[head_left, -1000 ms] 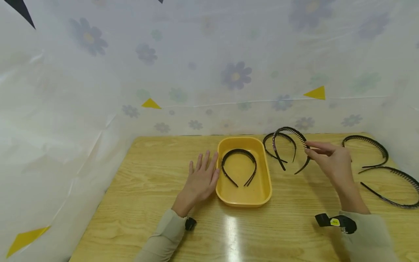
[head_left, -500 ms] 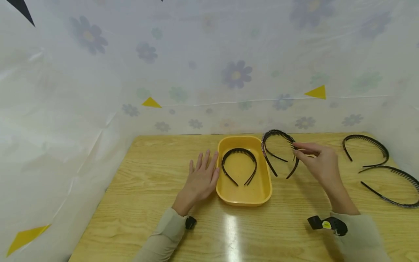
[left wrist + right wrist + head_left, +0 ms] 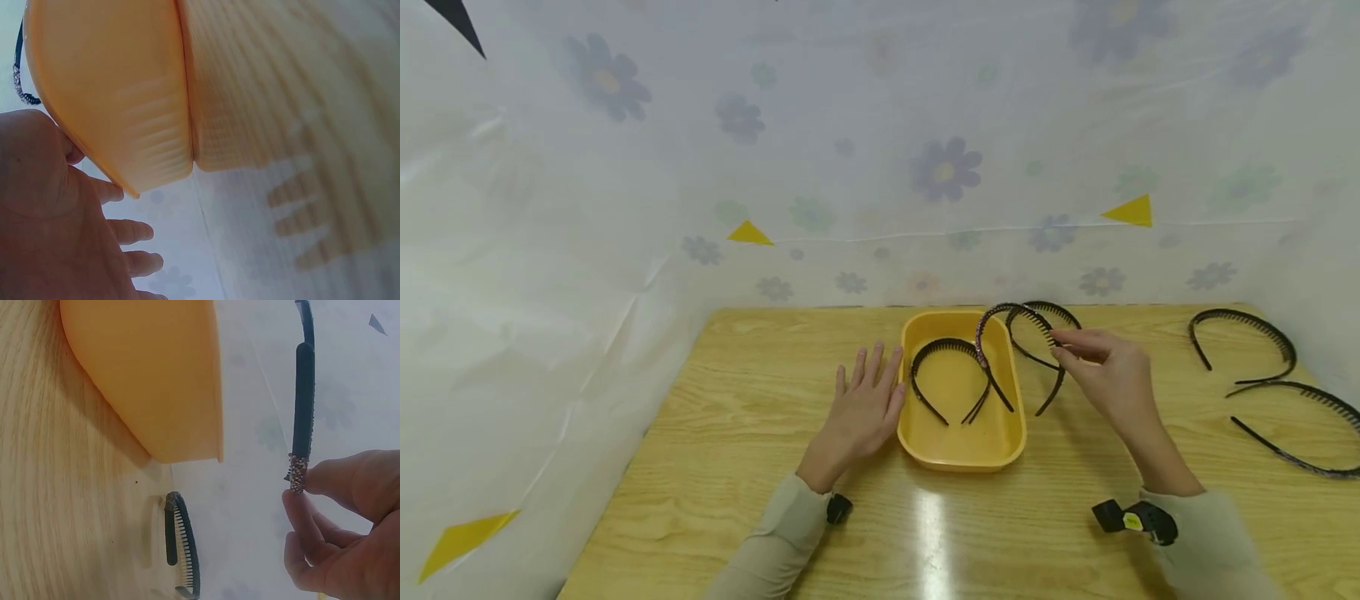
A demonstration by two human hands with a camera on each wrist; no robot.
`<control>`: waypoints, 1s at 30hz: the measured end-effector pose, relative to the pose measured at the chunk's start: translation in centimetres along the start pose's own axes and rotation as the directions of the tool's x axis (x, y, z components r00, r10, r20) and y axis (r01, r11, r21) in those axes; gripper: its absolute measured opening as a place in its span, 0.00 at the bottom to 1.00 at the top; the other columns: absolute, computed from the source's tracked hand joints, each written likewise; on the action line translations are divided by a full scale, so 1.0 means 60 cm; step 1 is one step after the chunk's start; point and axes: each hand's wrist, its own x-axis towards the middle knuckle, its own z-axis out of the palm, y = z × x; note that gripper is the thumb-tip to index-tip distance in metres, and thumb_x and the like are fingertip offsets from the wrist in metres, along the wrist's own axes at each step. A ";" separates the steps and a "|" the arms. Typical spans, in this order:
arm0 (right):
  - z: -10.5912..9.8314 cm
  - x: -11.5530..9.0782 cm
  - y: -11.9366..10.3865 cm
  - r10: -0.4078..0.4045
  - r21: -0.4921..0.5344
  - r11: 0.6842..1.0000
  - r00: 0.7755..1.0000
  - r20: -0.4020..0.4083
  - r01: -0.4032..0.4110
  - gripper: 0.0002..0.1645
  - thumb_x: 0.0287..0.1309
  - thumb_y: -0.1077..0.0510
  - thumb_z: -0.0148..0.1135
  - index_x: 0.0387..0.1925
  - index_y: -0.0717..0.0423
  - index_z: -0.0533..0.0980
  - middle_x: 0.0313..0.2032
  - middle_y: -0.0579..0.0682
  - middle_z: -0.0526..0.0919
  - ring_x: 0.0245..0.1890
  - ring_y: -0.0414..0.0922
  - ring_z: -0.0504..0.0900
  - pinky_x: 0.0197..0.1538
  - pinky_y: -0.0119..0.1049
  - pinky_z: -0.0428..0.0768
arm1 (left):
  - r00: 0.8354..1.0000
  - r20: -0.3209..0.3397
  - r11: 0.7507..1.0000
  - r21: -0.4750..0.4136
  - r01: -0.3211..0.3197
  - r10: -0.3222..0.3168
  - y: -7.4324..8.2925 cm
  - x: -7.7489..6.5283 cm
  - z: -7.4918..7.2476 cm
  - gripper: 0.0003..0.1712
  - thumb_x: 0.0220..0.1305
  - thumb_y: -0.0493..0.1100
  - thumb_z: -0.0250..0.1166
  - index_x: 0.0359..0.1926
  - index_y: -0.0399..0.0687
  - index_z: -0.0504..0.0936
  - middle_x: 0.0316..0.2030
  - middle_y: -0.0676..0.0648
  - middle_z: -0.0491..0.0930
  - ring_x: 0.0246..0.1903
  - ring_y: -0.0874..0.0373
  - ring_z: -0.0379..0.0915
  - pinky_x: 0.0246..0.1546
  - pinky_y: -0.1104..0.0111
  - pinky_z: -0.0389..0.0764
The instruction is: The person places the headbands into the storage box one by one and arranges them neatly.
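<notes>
My right hand [image 3: 1108, 375] pinches a black toothed headband [image 3: 304, 400] between thumb and fingers. Glittery stones cover part of that headband, and in the head view one of its ends overlaps the right side of the yellow tray [image 3: 962, 457]. Inside the tray lie black headbands [image 3: 950, 343], nested close together. Fingers spread and straight, my left hand [image 3: 853, 417] rests at the tray's left rim, as the left wrist view also shows. Behind the held headband, another toothed headband [image 3: 190, 550] sits on the table, to the right of the tray.
Two more black headbands, a farther one [image 3: 1243, 315] and a nearer one [image 3: 1292, 454], lie on the right of the wooden table [image 3: 722, 433]. A white flowered sheet [image 3: 880, 150] hangs along the table's back edge.
My right hand has moved left with the pinched headband, from beyond the tray's right side to over its right rim. My left hand has stayed at the tray.
</notes>
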 end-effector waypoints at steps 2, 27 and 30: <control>0.002 0.000 0.000 -0.012 -0.004 1.000 1.000 0.000 0.012 0.14 0.62 0.69 0.70 0.49 0.64 0.87 0.45 0.63 0.87 0.36 0.17 0.78 0.37 0.14 0.76 | 1.000 0.000 1.000 0.005 -0.001 0.001 0.001 0.001 0.000 0.35 0.83 0.60 0.28 0.84 0.57 0.40 0.82 0.43 0.34 0.80 0.41 0.28 0.73 0.36 0.37; 0.047 0.039 -0.014 -0.072 -0.091 0.993 0.995 0.065 0.078 0.13 0.59 0.70 0.71 0.46 0.64 0.88 0.46 0.63 0.87 0.37 0.59 0.88 0.35 0.27 0.84 | 1.000 0.016 1.000 0.002 0.009 -0.009 0.010 0.013 0.008 0.35 0.83 0.60 0.29 0.84 0.59 0.39 0.82 0.44 0.34 0.80 0.42 0.28 0.74 0.38 0.36; 0.058 0.041 -0.016 -0.085 -0.103 0.990 0.993 0.081 0.093 0.12 0.60 0.70 0.70 0.46 0.64 0.88 0.45 0.62 0.86 0.36 0.58 0.88 0.36 0.46 0.87 | 1.000 0.014 1.000 0.006 0.007 -0.007 0.010 0.013 0.009 0.35 0.83 0.60 0.29 0.84 0.59 0.39 0.82 0.44 0.34 0.80 0.42 0.28 0.74 0.38 0.37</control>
